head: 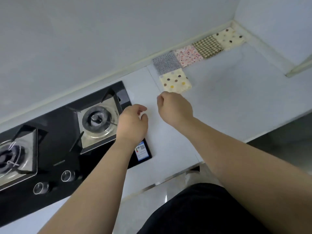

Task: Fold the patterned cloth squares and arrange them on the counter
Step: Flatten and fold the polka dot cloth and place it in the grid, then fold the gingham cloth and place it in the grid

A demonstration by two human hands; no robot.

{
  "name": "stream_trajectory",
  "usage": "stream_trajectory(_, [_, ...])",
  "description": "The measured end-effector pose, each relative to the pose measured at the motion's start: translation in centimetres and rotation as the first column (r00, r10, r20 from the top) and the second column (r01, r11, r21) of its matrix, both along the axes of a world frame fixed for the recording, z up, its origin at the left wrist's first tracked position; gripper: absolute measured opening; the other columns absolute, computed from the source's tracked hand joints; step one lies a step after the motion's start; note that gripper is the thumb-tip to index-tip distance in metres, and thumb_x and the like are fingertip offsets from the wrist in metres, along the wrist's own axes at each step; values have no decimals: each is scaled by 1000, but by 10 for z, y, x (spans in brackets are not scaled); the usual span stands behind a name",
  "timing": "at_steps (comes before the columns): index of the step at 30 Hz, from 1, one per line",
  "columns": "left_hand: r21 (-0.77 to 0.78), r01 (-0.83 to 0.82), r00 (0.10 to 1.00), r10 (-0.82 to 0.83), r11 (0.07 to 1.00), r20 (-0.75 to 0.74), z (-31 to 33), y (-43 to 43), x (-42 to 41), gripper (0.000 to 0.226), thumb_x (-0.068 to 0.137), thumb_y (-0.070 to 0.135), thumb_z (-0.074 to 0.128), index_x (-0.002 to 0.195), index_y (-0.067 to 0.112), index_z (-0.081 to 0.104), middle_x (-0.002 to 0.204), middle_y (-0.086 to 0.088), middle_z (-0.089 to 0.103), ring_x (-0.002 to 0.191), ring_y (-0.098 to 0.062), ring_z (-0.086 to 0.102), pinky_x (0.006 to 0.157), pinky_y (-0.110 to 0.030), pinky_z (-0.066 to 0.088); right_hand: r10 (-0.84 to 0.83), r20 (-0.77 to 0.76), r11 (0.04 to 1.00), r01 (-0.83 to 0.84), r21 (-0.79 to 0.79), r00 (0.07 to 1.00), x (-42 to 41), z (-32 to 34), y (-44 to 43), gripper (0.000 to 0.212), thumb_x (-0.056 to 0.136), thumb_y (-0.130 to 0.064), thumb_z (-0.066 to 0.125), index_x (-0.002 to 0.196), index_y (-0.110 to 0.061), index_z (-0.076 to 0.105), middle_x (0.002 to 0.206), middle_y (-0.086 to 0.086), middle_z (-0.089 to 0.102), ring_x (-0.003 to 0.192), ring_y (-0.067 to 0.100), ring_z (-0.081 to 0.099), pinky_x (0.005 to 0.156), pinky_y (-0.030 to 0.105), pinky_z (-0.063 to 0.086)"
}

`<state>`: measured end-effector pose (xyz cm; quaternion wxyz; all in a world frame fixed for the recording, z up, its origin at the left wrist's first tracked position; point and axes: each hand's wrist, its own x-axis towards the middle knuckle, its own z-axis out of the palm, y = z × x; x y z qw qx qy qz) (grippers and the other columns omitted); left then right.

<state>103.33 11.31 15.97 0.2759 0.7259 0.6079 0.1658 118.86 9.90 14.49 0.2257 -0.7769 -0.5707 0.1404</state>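
Note:
Several folded cloth squares lie on the white counter [228, 98]. Along the back wall run a grey dotted square [166, 62], a pink floral one [188, 55], a brown checked one [208, 46] and a cream dotted one [228, 38] in the corner. A second cream square with big dots [175, 81] lies in front of the grey one. My right hand [174, 108] hovers just before that square, fingers loosely curled, holding nothing. My left hand [132, 123] hangs over the cooktop's right edge, fingers relaxed and empty.
A black glass gas cooktop [55, 125] with two burners and two knobs fills the left of the counter. A sticker [142, 151] sits on its front right corner. The counter's front edge runs diagonally below my arms; a wall corner closes the far right.

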Motion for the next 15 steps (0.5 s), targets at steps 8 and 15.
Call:
stream_trajectory(8, [-4,-287,955,286,958,71,10,-122,-179,24,95,15,55,113,24,70,108,8,66,95,-5,59,70,-3,34,265,-5,964,-264,22,964,-178,23,-81,31,106,-35,35,96,-20,60,77,-3,59,67,19,55,53,29,36])
stream_trajectory(15, [0,-558,828,556,830,69,21,-214,-326,24,98,14,53,111,25,70,103,10,67,82,-2,58,64,-6,35,527,14,849,-525,-56,850,-345,26,-134,31,106,-39,35,96,-23,60,77,-3,61,68,18,61,64,41,57])
